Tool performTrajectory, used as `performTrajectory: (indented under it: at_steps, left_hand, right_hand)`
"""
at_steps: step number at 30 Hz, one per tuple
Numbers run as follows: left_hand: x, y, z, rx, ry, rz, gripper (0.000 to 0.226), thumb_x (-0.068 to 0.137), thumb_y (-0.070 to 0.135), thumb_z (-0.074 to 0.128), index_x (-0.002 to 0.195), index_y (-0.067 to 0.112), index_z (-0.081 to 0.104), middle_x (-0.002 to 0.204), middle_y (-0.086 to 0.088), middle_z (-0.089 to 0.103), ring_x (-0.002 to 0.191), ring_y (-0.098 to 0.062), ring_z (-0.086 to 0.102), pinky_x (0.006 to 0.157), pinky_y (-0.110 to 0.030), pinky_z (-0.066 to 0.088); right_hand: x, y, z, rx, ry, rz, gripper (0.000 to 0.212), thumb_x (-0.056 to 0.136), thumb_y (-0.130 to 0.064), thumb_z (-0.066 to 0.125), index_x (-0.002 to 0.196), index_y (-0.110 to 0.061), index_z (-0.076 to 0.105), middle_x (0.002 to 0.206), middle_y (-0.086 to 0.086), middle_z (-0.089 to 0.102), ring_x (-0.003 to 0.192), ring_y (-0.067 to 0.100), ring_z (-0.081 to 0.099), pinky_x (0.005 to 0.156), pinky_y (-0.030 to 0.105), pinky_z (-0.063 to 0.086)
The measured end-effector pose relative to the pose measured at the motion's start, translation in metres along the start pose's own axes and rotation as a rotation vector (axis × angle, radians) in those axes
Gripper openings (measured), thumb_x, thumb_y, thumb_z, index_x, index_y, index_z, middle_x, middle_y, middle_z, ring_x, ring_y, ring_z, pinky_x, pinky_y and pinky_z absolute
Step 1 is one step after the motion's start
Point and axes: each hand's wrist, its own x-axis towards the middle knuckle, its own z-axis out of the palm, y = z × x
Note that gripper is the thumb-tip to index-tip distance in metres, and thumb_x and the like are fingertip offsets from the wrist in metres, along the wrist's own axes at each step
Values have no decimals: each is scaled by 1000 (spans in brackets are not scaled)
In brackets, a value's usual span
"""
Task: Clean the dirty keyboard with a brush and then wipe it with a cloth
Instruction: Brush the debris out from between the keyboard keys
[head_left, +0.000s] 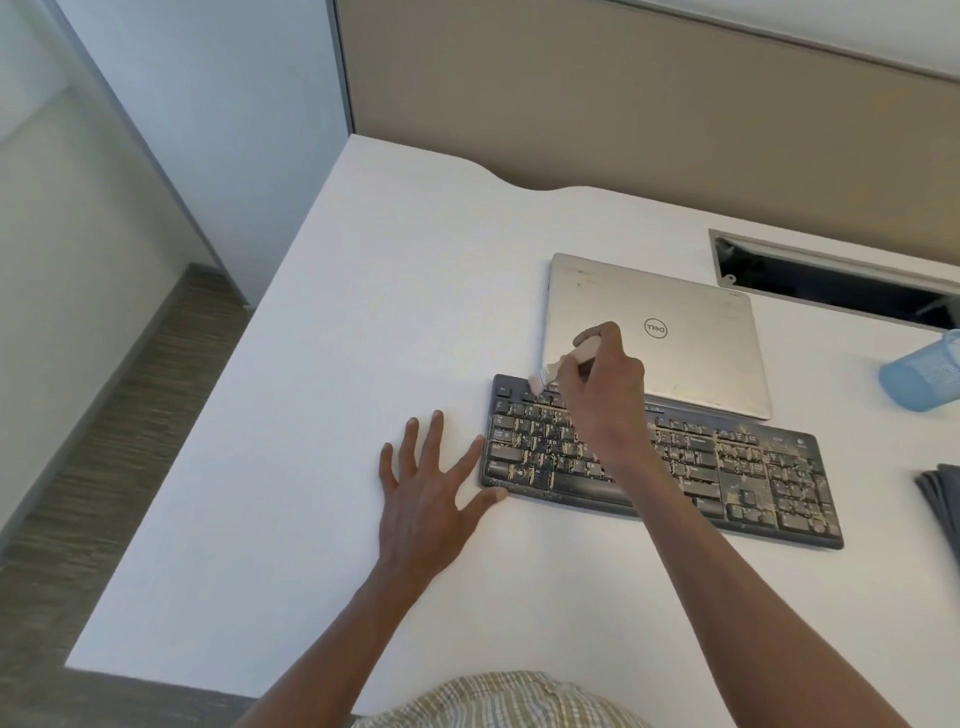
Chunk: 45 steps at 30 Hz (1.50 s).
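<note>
White tabletop (322, 364) holds a shut laptop (691, 353) and, just in front, a black keyboard (727, 478) dotted with crumbs. A blue cup (919, 374) and dark cloth (943, 493) are cut off at the right. The left hand (423, 499) lies flat, fingers wide, touching the keyboard's corner. The right hand (605, 384) grips a brush (563, 364), covering some keys, bristles on the top row.

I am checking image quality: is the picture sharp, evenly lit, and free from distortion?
Head view: soft, even light with faint shadows; wide-angle bending of the desk edges; the right hand and brush are slightly motion-blurred; the keyboard debris stays readable.
</note>
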Motion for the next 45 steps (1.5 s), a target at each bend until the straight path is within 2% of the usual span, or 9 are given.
performTrajectory:
  at_steps: [3,6,14,20,23,28,33,42,45]
  left_hand:
    - [-1,0,0,5,9,3,66,94,81,31,148,46,44,169,-8,18,156,-35,8,121,-61,13]
    - [0,0,0,3,15,0,66,94,81,31,148,46,45,168,-8,19,156,-35,9,120,-62,15]
    - [-1,1,-2,2,4,-3,69,93,83,26,149,46,44,169,-7,17,156,-34,8,121,-62,15]
    - [-1,1,-1,12,-7,-1,67,94,82,28,148,46,45,169,-7,17,156,-35,8,121,-62,15]
    - [-1,1,-2,7,-2,0,67,94,81,29,148,45,45,169,-8,18,156,-35,9,121,-62,15]
    - [-1,1,-2,12,-4,-1,68,94,82,26,148,45,46,169,-8,17,156,-35,9,121,-62,16]
    - [0,0,-1,17,-9,-1,67,94,81,28,149,45,44,169,-8,16,156,-35,8,121,-62,15]
    - [0,0,0,24,-11,1,66,94,80,31,148,45,46,169,-8,16,156,-35,8,120,-62,15]
    - [-1,0,-1,18,-8,3,66,94,80,31,148,44,46,169,-8,17,156,-36,9,120,-62,16]
  right_hand:
    - [-4,2,1,-20,-20,-15,13,94,-11,53,105,-10,47,69,2,57,51,15,54,45,28,40]
    - [-8,0,-3,-15,-12,-13,13,94,-10,55,105,-10,47,70,3,58,52,17,56,43,27,42]
    - [-9,6,-1,53,22,108,15,94,-10,55,107,-12,47,79,4,61,54,13,56,42,18,38]
    - [-17,16,-15,79,134,225,18,90,-13,59,105,-12,49,77,4,62,63,22,66,50,39,55]
    - [-11,12,-12,101,173,225,17,92,-14,58,105,-13,48,77,4,62,63,21,66,50,39,56]
    - [-20,12,-9,13,104,153,15,94,-14,56,105,-13,46,77,2,60,61,16,62,47,31,51]
    - [-14,10,-9,10,147,134,15,95,-14,56,105,-14,45,74,-1,59,60,17,62,47,32,53]
    - [-14,5,-7,-34,121,90,15,95,-12,55,106,-8,46,72,2,58,57,19,60,48,39,52]
    - [-15,6,-6,-74,60,107,15,93,-11,56,104,-8,46,74,3,59,56,19,59,49,39,52]
